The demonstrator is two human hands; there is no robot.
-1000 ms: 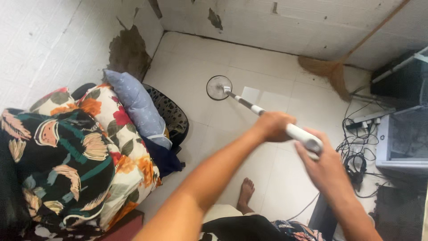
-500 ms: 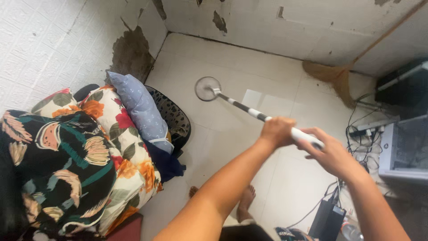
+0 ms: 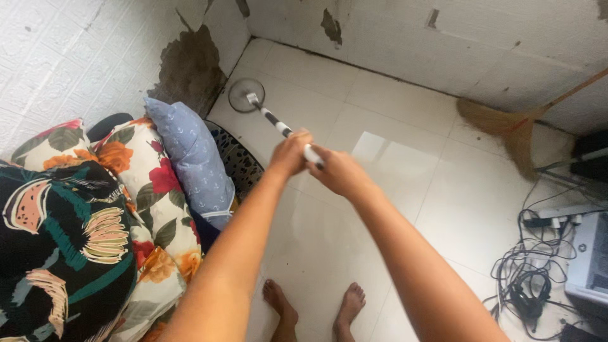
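Both my hands grip the white and black handle of a mop point(image 3: 273, 120). My left hand point(image 3: 290, 152) holds it further down the shaft, and my right hand point(image 3: 340, 172) is just behind, nearer my body. The mop's round flat head point(image 3: 246, 95) rests on the white tiled floor point(image 3: 392, 190) near the wall corner, beside a dark damp patch on the wall. My bare feet point(image 3: 313, 310) stand on the tiles below.
Floral cushions point(image 3: 82, 221) and a blue-grey pillow point(image 3: 190, 158) are piled at the left. A straw broom point(image 3: 506, 126) leans against the far wall. Tangled cables and a power strip point(image 3: 544, 253) lie at the right beside a grey box point(image 3: 589, 259).
The mop head has slid left toward the wall corner by the pillow. Both hands have drawn closer together on the handle and shifted left.
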